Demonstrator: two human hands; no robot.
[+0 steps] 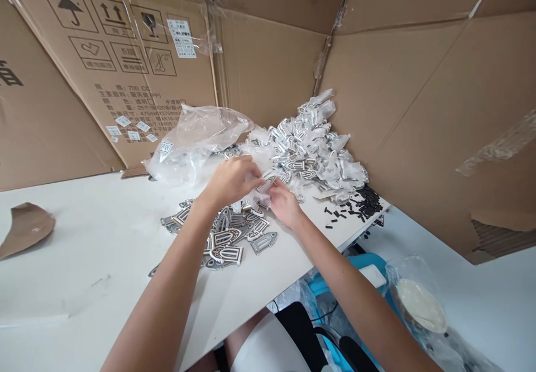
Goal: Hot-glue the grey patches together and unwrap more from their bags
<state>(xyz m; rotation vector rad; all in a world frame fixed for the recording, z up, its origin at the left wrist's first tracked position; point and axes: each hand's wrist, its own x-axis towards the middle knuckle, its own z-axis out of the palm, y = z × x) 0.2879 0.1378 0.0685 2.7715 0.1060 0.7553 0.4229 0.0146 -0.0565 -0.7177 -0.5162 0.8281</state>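
Observation:
Between my two hands is a small arch-shaped metal fitting (266, 184) with clear plastic film about it. My left hand (232, 179) pinches it from the left, thumb and fingers closed. The closed fingers of my right hand (285, 201) hold its lower right side; the fingertips are partly hidden. Loose metal fittings (226, 238), silver with dark patterned openings, lie in a heap below my hands. Behind and to the right rises a large pile of similar fittings in clear plastic wrapping (310, 148).
Small black pieces (364, 204) lie at the table's right corner. A clear plastic bag (209, 132) sits behind my left hand. Tall cardboard walls (268, 65) stand around the back. A torn cardboard piece (31, 227) lies at left; a blue bin (364, 261) stands below the table edge.

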